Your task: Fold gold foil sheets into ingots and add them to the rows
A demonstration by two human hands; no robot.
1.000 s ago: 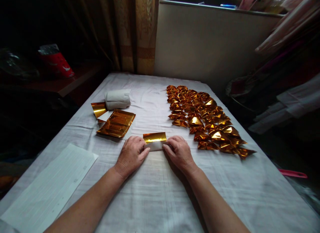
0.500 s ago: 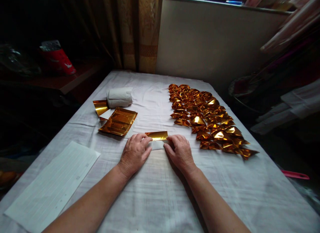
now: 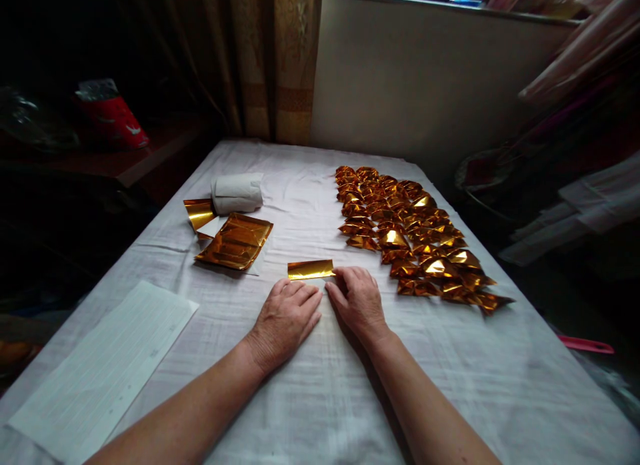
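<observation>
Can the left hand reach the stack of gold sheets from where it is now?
Probably yes: only bare white cloth lies between the left hand and the stack of gold sheets.

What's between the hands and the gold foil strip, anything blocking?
Nothing visible. The right hand has its fingertips at the right end of the gold foil strip; the left hand lies flat just below it on the white cloth.

On the worktop, the foil strip lies just beyond my left hand and right hand. Folded pieces spread to my right; the foil stack and paper roll sit to my left, the paper sheet nearer me.
</observation>
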